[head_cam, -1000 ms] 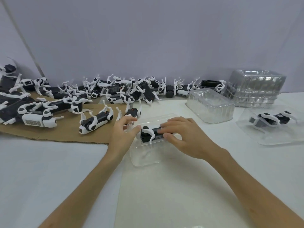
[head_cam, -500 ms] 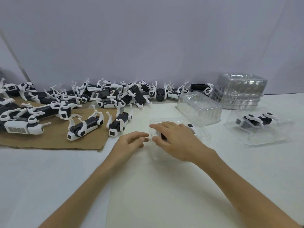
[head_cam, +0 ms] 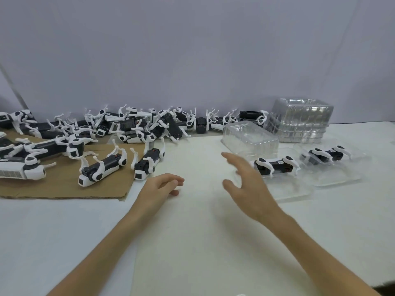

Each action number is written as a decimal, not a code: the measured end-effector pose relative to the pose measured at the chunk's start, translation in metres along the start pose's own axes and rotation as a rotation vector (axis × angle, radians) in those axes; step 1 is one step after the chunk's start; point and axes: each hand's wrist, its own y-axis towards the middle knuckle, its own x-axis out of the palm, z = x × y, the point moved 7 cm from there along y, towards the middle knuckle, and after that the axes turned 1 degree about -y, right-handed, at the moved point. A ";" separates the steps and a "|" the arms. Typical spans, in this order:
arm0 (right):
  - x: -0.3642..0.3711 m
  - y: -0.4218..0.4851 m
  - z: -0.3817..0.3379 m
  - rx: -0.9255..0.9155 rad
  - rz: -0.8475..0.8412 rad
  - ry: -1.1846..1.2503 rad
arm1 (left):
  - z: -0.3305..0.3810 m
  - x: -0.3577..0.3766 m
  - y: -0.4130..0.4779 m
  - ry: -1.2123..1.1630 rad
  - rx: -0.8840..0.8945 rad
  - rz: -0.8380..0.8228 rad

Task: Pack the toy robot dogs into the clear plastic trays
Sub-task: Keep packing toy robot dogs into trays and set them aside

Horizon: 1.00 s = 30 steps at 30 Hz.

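Both hands empty, apart: left hand (head_cam: 162,185) loosely curled near cardboard (head_cam: 64,189), right hand (head_cam: 245,182) spread just left of packed tray (head_cam: 292,189). Loose toy dogs (head_cam: 147,165) on cardboard, left. Probably light, rigid; thin legs fragile, snag-prone, so grip dark torso. Empty tray (head_cam: 250,135) far, right: flimsy, hold rim.

On the smooth, matt white worktop (head_cam: 192,242), the toy robot dogs (head_cam: 147,165) are hard black-and-white plastic with a slight sheen, the clear plastic trays (head_cam: 299,122) near its far right edge are thin and glossy, and the cardboard sheet (head_cam: 64,186) at its left edge is matt brown.
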 end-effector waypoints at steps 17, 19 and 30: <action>-0.122 0.028 0.157 0.748 0.461 0.018 | 0.004 0.002 -0.003 0.092 -0.001 -0.006; -0.118 0.034 0.149 0.667 0.461 -0.065 | 0.004 0.003 -0.003 0.099 -0.003 -0.005; -0.054 0.099 0.079 0.163 0.160 -0.524 | 0.003 0.003 -0.001 0.135 -0.002 -0.015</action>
